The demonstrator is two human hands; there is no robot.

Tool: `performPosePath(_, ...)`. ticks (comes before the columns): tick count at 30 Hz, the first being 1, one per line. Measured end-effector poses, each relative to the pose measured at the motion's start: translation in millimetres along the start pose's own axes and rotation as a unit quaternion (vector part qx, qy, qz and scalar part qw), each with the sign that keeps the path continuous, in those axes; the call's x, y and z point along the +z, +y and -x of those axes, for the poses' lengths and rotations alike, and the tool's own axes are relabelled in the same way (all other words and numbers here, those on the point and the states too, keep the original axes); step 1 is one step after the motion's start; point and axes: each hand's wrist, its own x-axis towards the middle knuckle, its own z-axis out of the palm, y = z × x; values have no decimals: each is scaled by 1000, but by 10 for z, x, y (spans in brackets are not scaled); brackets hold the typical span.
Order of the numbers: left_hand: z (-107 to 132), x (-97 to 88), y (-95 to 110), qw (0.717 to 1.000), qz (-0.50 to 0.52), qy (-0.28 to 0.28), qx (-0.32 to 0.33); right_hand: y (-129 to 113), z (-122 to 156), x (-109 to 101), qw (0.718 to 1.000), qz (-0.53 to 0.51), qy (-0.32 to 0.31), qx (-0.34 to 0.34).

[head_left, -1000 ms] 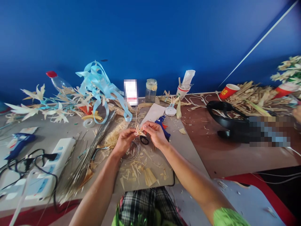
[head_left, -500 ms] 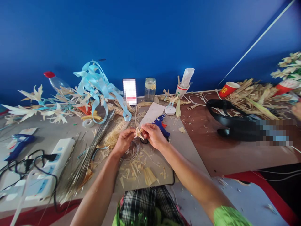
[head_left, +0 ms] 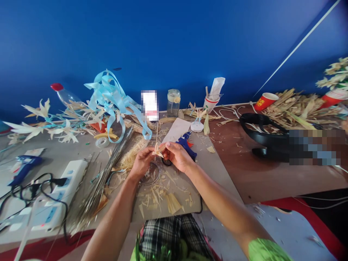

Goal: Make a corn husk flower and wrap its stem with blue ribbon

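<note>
Between my two hands, above the middle of the table, is a small pale corn husk flower (head_left: 158, 149) with pointed petals. My left hand (head_left: 143, 159) pinches it from the left, fingers closed near its base. My right hand (head_left: 178, 155) is closed on a petal at its right side, thumb on top. Just behind my right hand lies a blue glue gun (head_left: 187, 145), partly covered by the hand. Below the hands, husk scraps (head_left: 172, 203) are scattered over a grey board (head_left: 217, 177). A bundle of thin wires (head_left: 106, 177) lies left of my left hand.
At the left are a white power strip (head_left: 63, 192) with black cords and a second blue glue gun (head_left: 24, 168). Husk flowers with light blue ribbon (head_left: 108, 94) lie behind. A glass jar (head_left: 173, 103), a paper cup (head_left: 210, 103) and a black strapped object (head_left: 266, 139) stand farther back and right.
The flower has turned slightly in my fingers and moved a little left. My right thumb and fingers have shifted onto one of its petals.
</note>
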Motion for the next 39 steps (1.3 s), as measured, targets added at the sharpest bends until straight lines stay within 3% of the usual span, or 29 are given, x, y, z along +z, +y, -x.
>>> performPosePath(5, -1, 0, 29, 1000, -15, -26, 5, 24, -3, -4, 995, 97, -9, -33)
performPosePath(9, 2, 22, 57, 999, -32, -40, 7, 45, -13, 0, 992, 118, 13, -44)
performPosePath(16, 10, 26, 41, 996, -33, -84, 22, 56, 27, 63, 999, 44, 5, -8)
performPosePath(21, 5, 9, 34, 998, -11, -56, 16, 63, 27, 60, 1000, -17, -15, 9)
performPosePath(33, -4, 3, 15, 995, -52, -87, 6, 75, -12, 9, 998, -54, -2, 40)
performPosePath(39, -7, 0, 32, 996, -53, -76, 5, 84, -10, -6, 997, -53, 3, 48)
